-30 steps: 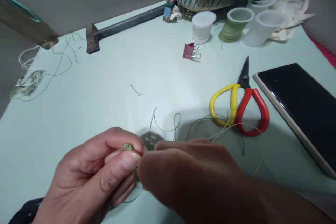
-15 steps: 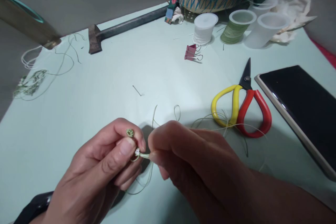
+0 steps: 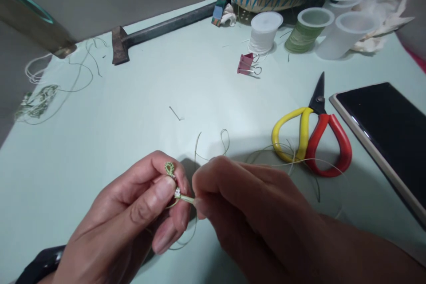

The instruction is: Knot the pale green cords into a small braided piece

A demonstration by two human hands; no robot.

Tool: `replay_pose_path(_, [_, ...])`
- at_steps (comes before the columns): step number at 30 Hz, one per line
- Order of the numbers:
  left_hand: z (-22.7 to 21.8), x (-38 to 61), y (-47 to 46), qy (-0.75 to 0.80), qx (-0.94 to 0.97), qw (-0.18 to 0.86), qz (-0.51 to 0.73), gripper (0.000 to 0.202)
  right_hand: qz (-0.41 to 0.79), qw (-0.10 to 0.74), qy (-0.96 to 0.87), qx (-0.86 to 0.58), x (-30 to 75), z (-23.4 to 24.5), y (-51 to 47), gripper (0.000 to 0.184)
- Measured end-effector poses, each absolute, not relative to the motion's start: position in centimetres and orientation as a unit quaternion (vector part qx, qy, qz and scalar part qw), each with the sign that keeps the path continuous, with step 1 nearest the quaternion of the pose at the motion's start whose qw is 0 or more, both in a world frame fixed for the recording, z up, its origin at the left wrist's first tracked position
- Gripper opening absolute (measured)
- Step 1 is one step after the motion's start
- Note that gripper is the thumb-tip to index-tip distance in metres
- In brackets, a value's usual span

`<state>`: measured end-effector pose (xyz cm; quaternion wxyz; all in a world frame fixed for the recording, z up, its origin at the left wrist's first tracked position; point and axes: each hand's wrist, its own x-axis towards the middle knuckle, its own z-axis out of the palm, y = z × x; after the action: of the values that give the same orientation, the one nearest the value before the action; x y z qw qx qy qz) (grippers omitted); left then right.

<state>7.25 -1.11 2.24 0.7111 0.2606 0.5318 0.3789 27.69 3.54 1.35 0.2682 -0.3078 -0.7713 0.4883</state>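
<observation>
Between the thumb and forefinger of my left hand [image 3: 140, 213] is a small knotted cord piece [image 3: 169, 169], green with white knots. Its looped green end sticks up above the thumb, and its middle is hidden under the thumb. My right hand [image 3: 246, 199] pinches the pale green cords [image 3: 187, 199] that run out from the white knot, holding them taut to the right. Thin loose thread ends [image 3: 225, 142] curl out behind and below both hands onto the table.
Yellow-and-red-handled scissors [image 3: 318, 102] and a phone [image 3: 382, 128] lie to the right. Behind are a pink binder clip [image 3: 245, 64], a white thread spool [image 3: 264, 33], a green spool [image 3: 308, 31] and a hammer [image 3: 120, 46]. Tangled cords [image 3: 38, 102] rest at the left edge.
Both hands sit slightly further right in the picture, as does the scene at the right. More of the looped green end shows above my left thumb. The grip of both hands is unchanged.
</observation>
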Motion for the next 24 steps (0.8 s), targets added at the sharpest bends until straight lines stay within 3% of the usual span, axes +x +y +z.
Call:
replay_pose_path(8, [2.2, 7.8, 0.3, 0.553, 0.241, 0.702, 0.379, 0.030, 0.463, 0.233, -0.781, -0.349, 26.4, 2.8, 3.7, 0.012])
replay_pose_path(24, [2.4, 7.8, 0.9, 0.564, 0.264, 0.687, 0.374, 0.030, 0.404, 0.347, -0.798, -0.284, 27.9, 1.4, 3.3, 0.015])
